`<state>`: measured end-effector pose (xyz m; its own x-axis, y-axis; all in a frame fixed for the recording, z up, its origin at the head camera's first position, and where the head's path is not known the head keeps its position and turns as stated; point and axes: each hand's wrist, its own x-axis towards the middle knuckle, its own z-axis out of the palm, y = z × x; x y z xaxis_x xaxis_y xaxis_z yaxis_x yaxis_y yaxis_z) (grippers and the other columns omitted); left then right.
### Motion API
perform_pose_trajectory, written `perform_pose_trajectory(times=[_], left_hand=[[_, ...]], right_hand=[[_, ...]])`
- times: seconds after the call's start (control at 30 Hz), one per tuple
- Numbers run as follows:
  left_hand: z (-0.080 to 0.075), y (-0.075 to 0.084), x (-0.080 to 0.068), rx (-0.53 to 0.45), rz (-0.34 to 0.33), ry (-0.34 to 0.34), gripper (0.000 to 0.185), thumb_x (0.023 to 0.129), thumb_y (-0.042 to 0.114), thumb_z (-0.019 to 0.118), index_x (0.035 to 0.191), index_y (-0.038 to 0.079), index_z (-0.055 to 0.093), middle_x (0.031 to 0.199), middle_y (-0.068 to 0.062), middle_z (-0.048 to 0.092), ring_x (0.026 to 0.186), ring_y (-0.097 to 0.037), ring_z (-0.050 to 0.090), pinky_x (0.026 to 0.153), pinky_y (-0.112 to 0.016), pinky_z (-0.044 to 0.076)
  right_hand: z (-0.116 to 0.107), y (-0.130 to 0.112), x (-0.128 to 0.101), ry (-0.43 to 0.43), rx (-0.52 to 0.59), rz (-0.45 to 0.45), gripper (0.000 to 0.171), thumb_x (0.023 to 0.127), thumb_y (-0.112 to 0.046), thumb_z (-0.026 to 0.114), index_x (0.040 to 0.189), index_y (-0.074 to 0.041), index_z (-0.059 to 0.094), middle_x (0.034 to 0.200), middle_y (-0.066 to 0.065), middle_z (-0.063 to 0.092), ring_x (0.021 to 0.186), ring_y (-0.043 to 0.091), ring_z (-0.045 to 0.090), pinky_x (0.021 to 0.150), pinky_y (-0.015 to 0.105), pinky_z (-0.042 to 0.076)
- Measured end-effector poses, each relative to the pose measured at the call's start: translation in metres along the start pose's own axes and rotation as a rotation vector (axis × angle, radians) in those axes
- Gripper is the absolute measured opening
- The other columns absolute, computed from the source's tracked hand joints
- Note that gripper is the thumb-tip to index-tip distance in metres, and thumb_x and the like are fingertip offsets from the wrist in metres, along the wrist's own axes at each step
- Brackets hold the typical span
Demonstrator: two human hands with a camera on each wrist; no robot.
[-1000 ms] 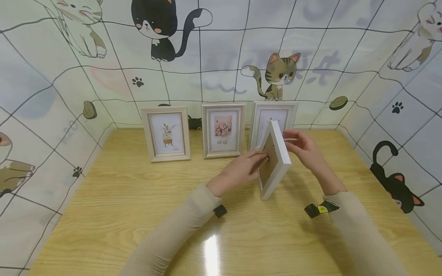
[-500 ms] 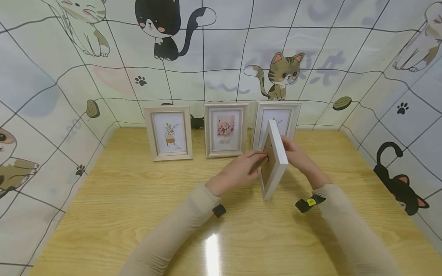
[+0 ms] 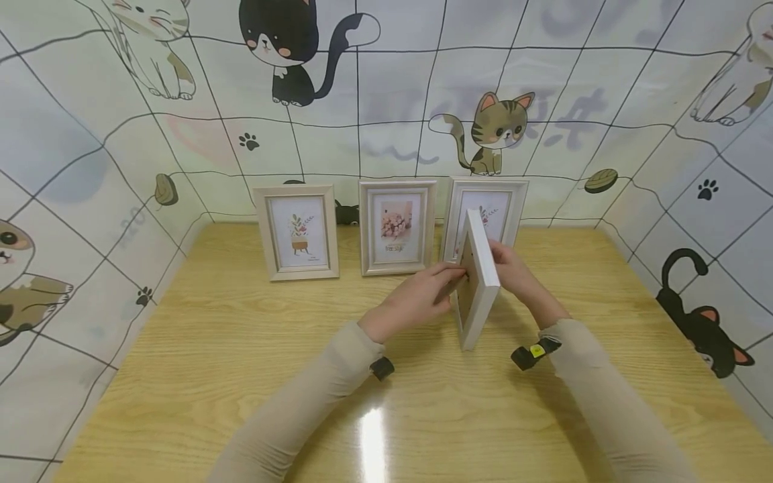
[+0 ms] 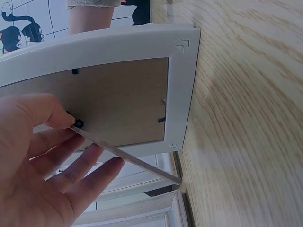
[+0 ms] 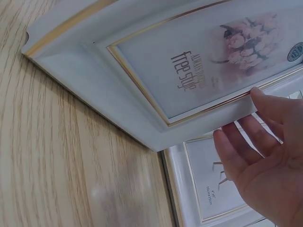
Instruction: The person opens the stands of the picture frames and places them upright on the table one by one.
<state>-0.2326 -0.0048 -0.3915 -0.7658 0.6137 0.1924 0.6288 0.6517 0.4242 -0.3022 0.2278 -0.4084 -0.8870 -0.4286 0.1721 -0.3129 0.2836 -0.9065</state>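
Note:
A white picture frame (image 3: 483, 288) stands upright on the table, turned nearly edge-on in the head view. My left hand (image 3: 419, 295) is at its brown backing (image 4: 123, 94), pinching the thin support leg (image 4: 142, 163) between thumb and fingers near its hinge. The leg is swung out from the backing, its free end down by the tabletop. On the front side, my right hand (image 5: 274, 156) holds the far side edge, thumb on the front moulding and fingers behind. A print of pink flowers with "free style" lettering (image 5: 187, 71) shows there.
Three picture frames stand in a row at the back: a plant-pot print at the left (image 3: 296, 268), a pink-flower print in the middle (image 3: 395, 268), and one at the right (image 3: 513, 208), partly hidden by the held frame. A cat-patterned sheet (image 3: 386, 87) hangs behind the wooden table (image 3: 241, 376).
My right hand has moved left, closing in on the frame's far edge and taking hold of it. The held frame has turned slightly more edge-on. My left hand has stayed on the leg.

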Motion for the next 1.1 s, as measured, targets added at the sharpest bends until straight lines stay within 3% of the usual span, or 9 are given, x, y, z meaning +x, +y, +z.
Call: perform_pose_trajectory(times=[0.13, 0.2, 0.4, 0.67, 1.0, 1.1], left_hand=[[0.001, -0.002, -0.001, 0.000, 0.005, 0.008, 0.060, 0.092, 0.012, 0.063, 0.149, 0.009, 0.044, 0.152, -0.006, 0.047, 0.133, -0.023, 0.054, 0.113, -0.033, 0.045], [0.001, -0.002, -0.001, 0.002, 0.007, 0.013, 0.061, 0.091, 0.011, 0.064, 0.149, 0.009, 0.044, 0.152, -0.006, 0.048, 0.132, -0.024, 0.056, 0.112, -0.034, 0.046], [0.000, -0.001, -0.002, 0.010, 0.005, 0.006, 0.061, 0.092, 0.011, 0.065, 0.149, 0.009, 0.044, 0.151, -0.007, 0.048, 0.132, -0.025, 0.055, 0.113, -0.035, 0.045], [-0.001, -0.002, -0.003, 0.014, -0.002, -0.002, 0.061, 0.093, 0.013, 0.064, 0.149, 0.009, 0.043, 0.151, -0.006, 0.048, 0.134, -0.023, 0.054, 0.113, -0.033, 0.045], [-0.001, -0.002, -0.007, 0.029, -0.003, -0.005, 0.060, 0.094, 0.013, 0.062, 0.150, 0.011, 0.042, 0.152, -0.007, 0.047, 0.136, -0.024, 0.052, 0.113, -0.034, 0.045], [-0.001, -0.004, -0.009, 0.016, 0.000, -0.005, 0.057, 0.096, 0.016, 0.061, 0.150, 0.014, 0.042, 0.153, -0.006, 0.047, 0.135, -0.022, 0.052, 0.112, -0.034, 0.046]], right_hand=[[0.001, 0.002, 0.001, -0.001, 0.021, -0.022, 0.043, 0.093, 0.006, 0.050, 0.133, 0.023, 0.043, 0.104, -0.016, 0.068, 0.092, -0.007, 0.061, 0.081, 0.013, 0.053], [0.001, 0.002, 0.002, 0.001, 0.019, -0.026, 0.042, 0.093, 0.007, 0.050, 0.131, 0.024, 0.044, 0.098, -0.026, 0.064, 0.091, -0.007, 0.061, 0.081, 0.013, 0.053], [-0.001, 0.005, 0.006, 0.035, -0.048, 0.013, 0.042, 0.096, 0.003, 0.053, 0.135, 0.017, 0.048, 0.109, -0.004, 0.068, 0.093, -0.009, 0.060, 0.082, 0.013, 0.052], [0.003, 0.009, 0.007, 0.036, -0.013, -0.049, 0.040, 0.096, 0.005, 0.052, 0.134, 0.019, 0.047, 0.095, -0.030, 0.065, 0.092, -0.009, 0.062, 0.080, 0.010, 0.052], [0.007, 0.012, 0.007, 0.027, 0.054, -0.127, 0.040, 0.095, 0.009, 0.050, 0.133, 0.022, 0.045, 0.101, -0.026, 0.069, 0.094, -0.007, 0.065, 0.080, 0.011, 0.054], [0.006, 0.014, 0.005, 0.028, 0.079, -0.138, 0.034, 0.096, 0.009, 0.049, 0.128, 0.006, 0.059, 0.101, -0.025, 0.070, 0.094, -0.007, 0.065, 0.080, 0.011, 0.054]])
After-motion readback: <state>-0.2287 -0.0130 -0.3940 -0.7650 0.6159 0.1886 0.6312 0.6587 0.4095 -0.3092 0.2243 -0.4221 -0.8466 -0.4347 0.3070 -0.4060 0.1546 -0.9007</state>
